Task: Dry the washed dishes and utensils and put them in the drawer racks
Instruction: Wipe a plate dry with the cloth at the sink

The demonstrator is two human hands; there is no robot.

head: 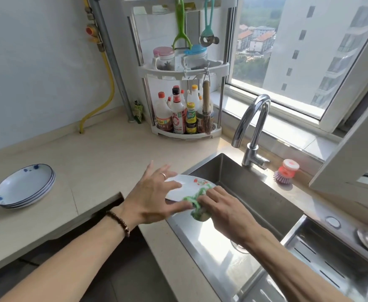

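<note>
A white plate (184, 188) with a red and green pattern is held tilted over the left rim of the steel sink (255, 192). My left hand (154, 192) supports the plate from its left side, fingers spread and straight, thumb along the lower edge. My right hand (224, 205) grips a green cloth (197, 205) and presses it on the plate's right part. A stack of white plates with blue marks (25, 187) sits on the counter at the far left.
A curved faucet (252, 131) stands behind the sink, with a red dish brush (286, 171) beside it. A corner rack (185, 94) holds bottles and jars at the back. A dark gap opens below the counter edge (104, 205). A second steel basin (335, 262) lies at right.
</note>
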